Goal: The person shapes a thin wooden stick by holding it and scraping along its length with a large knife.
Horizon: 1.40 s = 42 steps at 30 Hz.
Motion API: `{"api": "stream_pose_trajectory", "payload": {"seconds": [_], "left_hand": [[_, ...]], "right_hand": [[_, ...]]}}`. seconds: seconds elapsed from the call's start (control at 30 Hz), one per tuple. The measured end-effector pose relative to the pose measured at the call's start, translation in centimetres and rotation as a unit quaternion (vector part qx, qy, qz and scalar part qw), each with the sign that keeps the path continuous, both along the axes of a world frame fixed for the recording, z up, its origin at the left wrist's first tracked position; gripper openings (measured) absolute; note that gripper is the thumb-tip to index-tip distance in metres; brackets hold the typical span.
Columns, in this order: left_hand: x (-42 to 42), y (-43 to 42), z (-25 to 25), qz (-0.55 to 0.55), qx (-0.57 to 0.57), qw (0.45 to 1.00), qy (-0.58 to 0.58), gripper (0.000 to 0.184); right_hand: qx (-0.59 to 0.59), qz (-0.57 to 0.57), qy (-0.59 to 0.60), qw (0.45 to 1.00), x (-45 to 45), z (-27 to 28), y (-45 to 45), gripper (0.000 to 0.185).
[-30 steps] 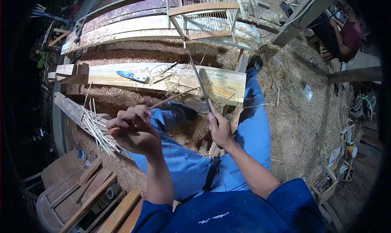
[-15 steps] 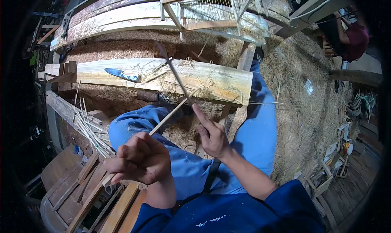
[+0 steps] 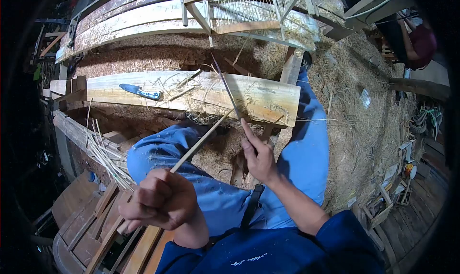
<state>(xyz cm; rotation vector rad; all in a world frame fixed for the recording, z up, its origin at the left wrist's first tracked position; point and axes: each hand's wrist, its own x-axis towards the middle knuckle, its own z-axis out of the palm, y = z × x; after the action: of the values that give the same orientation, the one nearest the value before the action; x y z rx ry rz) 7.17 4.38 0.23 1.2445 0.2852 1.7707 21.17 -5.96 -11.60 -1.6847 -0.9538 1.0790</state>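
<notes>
In the head view my left hand is closed in a fist around a thin pale wooden stick, which slants up and away to the right. My right hand grips a long narrow-bladed knife, with the index finger stretched along it; its handle is hidden in the palm. The blade meets or crosses the stick near its far end; whether they touch I cannot tell. Beyond lies a wide plank strewn with curly shavings. A second knife with a patterned handle rests on the plank.
Several thin sticks lie bundled at the left, above wooden pieces. A slatted wooden frame stands on boards at the back. Shavings cover the floor at the right. Another person is at the upper right.
My right hand and the knife have shifted to the right, and the blade has turned slightly more upright. My left hand has moved slightly left and still grips the stick.
</notes>
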Motion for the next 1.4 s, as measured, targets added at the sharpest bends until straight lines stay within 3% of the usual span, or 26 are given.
{"api": "stream_pose_trajectory", "payload": {"seconds": [0.07,0.13,0.23,0.3,0.4,0.43,0.5,0.6,0.7,0.8,0.93,1.03,1.23,1.3,1.4], "left_hand": [[0.1,-0.4,0.0,-0.001,-0.005,1.000,0.008,0.043],[-0.1,-0.4,0.0,-0.004,-0.004,1.000,0.018,0.043],[-0.8,-0.2,-0.3,0.018,-0.015,1.000,0.015,0.043],[-0.5,0.0,-0.3,0.005,-0.007,1.000,0.007,0.043],[0.5,-0.4,0.1,0.023,0.001,0.999,0.025,0.043],[0.2,-0.2,0.0,0.004,0.012,0.999,0.033,0.042],[-0.6,-0.1,-0.2,0.006,0.004,0.999,0.033,0.042],[-0.6,0.0,-0.3,0.051,-0.012,0.999,0.015,0.040],[0.2,-0.3,-0.1,-0.008,0.020,0.999,0.041,0.040],[-0.1,-0.3,-0.3,-0.004,0.009,0.999,0.039,0.039],[-0.3,-0.1,-0.3,0.002,0.010,1.000,0.030,0.039],[0.1,-0.4,-0.4,0.001,0.017,0.999,0.029,0.040],[0.4,-0.1,-0.1,0.006,0.004,1.000,0.020,0.038],[0.6,-0.2,-0.2,-0.001,0.010,0.999,0.034,0.038],[0.2,-0.2,0.0,0.035,0.010,0.999,0.036,0.037]], "right_hand": [[0.080,0.018,0.036,0.996,-1.1,1.5,-0.5,0.048],[0.203,0.030,-0.067,0.976,-1.4,1.2,-0.4,0.049],[0.060,-0.008,0.037,0.997,-1.5,-0.1,-0.2,0.051],[-0.045,0.004,0.042,0.998,-0.4,0.0,0.0,0.050],[0.126,0.023,0.026,0.991,-1.3,1.3,-0.4,0.051],[0.203,0.031,-0.027,0.978,-1.4,2.0,0.0,0.052],[0.157,0.027,-0.021,0.987,-1.9,1.3,-0.3,0.051],[-0.023,0.010,0.040,0.999,-0.7,-0.2,0.3,0.049],[0.030,-0.005,0.034,0.999,-0.9,0.4,0.1,0.048],[0.189,0.015,-0.055,0.980,-1.9,0.3,-0.5,0.049],[-0.051,0.001,0.037,0.998,-0.8,-0.8,-0.3,0.051],[0.027,-0.012,0.047,0.998,-1.7,-0.8,-1.0,0.051],[0.035,-0.019,-0.001,0.999,-1.2,-1.7,-0.3,0.050],[0.098,-0.001,-0.010,0.995,-1.6,-0.3,-0.8,0.050],[-0.017,-0.008,0.035,0.999,-1.6,-0.9,-0.8,0.050]]}}
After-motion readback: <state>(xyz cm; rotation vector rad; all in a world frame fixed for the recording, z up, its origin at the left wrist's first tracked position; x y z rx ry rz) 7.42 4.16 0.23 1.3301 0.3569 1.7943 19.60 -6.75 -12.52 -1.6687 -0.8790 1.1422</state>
